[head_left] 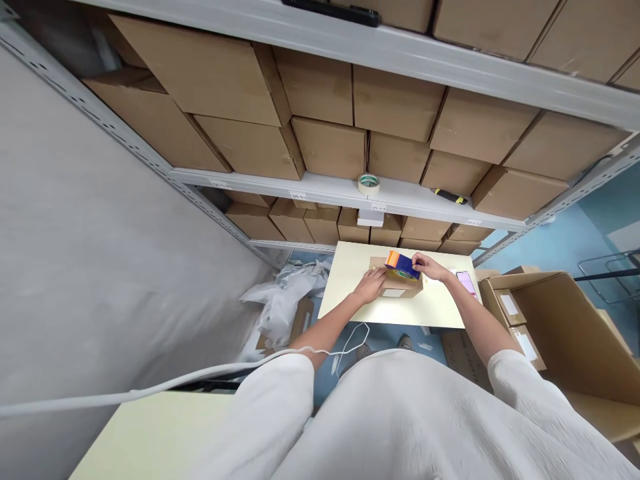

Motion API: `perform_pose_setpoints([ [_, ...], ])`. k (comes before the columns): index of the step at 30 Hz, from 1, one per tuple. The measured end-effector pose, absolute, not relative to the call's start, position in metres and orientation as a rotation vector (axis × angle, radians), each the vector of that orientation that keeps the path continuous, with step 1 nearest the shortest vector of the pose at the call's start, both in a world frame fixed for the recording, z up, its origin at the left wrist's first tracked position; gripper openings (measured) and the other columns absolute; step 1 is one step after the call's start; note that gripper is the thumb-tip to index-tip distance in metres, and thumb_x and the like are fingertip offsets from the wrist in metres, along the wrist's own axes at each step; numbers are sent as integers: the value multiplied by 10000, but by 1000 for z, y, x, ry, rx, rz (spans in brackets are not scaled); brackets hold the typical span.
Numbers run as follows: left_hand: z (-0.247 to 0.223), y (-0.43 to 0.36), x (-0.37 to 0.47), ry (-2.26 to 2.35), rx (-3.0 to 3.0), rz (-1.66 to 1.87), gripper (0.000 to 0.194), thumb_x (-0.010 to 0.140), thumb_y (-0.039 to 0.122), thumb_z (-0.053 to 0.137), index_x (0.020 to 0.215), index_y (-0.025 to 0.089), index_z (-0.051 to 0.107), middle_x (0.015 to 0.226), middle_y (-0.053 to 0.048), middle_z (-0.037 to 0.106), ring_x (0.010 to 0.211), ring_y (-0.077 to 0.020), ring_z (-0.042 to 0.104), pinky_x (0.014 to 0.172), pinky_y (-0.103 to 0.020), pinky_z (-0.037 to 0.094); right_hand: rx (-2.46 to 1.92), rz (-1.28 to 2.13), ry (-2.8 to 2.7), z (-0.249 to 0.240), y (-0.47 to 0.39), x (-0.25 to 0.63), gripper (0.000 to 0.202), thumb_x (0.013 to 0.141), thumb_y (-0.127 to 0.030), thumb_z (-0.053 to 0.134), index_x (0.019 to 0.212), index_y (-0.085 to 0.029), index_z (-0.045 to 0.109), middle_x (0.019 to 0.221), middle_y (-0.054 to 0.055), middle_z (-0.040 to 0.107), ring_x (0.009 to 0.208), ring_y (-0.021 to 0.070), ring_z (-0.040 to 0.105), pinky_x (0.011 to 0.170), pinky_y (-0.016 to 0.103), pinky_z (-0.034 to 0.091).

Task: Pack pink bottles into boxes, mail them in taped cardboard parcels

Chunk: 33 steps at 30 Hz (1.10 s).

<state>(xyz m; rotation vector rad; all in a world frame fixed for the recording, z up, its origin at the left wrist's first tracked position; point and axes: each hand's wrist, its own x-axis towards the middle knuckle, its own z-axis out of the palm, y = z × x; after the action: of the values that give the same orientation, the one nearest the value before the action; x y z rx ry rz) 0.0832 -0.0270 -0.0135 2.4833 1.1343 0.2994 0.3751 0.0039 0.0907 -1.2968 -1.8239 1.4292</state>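
Note:
A small cardboard box with a white label on its near side sits on the pale yellow table. On the box's left top lies my left hand, fingers stretched flat over the cardboard. My right hand is closed on the right end of a tape dispenser, dark blue with an orange front end. The dispenser is held over the top of the box, tilted, its orange end pointing left. Whether its tape touches the box is too small to tell.
A phone lies at the table's right. Metal shelving full of cardboard boxes stands ahead, with a tape roll and a yellow-black cutter. A large open carton is at right, plastic wrap at left. A white cable crosses in front.

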Motion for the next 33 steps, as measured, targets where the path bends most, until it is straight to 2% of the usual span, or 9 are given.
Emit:
perform_pose_setpoints([
  [3,-13,-27,83,1138,2476,321,620,1002,155,548,1623,168,549,1658,-181,545,1600,-354,431,1308,-577,369,-1378,1304,-1940,92,-1,375,315,777,-430,701,943,-269,488,896,-32,567,820,182,540,752,299,467],
  [7,-13,-28,83,1150,2477,321,659,977,133,574,1633,191,546,1658,-169,550,1605,-356,432,1304,-584,384,-1533,1056,-2092,89,-9,373,472,690,-414,790,976,-281,440,927,-40,616,806,181,536,726,280,433],
  [11,-7,-25,84,1161,2381,353,634,956,108,578,1583,195,604,1633,-160,585,1575,-339,487,1301,-555,408,-1587,964,-2130,85,-13,379,450,673,-366,726,980,-284,408,908,-44,616,763,170,523,700,276,411],
  [14,7,-15,88,1288,2007,550,527,979,114,561,1493,175,655,1522,-161,683,1426,-293,643,1222,-478,506,-1581,983,-2116,82,-13,386,449,660,-339,702,985,-286,397,914,-43,614,773,172,528,699,274,415],
  [17,26,0,95,1395,1455,764,347,1029,201,582,1361,174,679,1311,-147,786,1158,-237,776,1030,-395,615,-1575,1002,-2105,79,-13,391,450,658,-324,700,986,-288,395,917,-39,615,783,175,532,695,273,418],
  [19,39,8,100,1346,1190,804,271,1010,247,655,1273,182,671,1166,-126,819,1002,-213,802,904,-357,641,-1566,1007,-2097,77,-13,392,445,660,-317,694,989,-288,395,916,-40,615,783,174,530,691,272,421],
  [24,59,16,116,1333,1038,815,333,878,275,848,1130,198,644,939,-67,798,845,-192,778,749,-296,609,-1548,1029,-2085,75,-13,390,444,667,-322,685,996,-291,390,922,-49,607,763,163,502,679,267,419],
  [28,66,15,121,1341,1062,801,395,810,188,868,1116,202,619,817,-22,754,761,-187,740,692,-288,563,-1550,1009,-2112,77,-15,388,448,652,-299,654,1000,-290,371,910,-53,589,742,156,478,665,264,401],
  [33,73,17,111,1487,1190,803,498,737,90,847,1138,230,587,778,32,715,767,-179,717,719,-285,520,-1568,933,-2271,88,-11,379,452,646,-278,647,994,-285,358,881,-42,576,730,167,465,645,269,350],
])
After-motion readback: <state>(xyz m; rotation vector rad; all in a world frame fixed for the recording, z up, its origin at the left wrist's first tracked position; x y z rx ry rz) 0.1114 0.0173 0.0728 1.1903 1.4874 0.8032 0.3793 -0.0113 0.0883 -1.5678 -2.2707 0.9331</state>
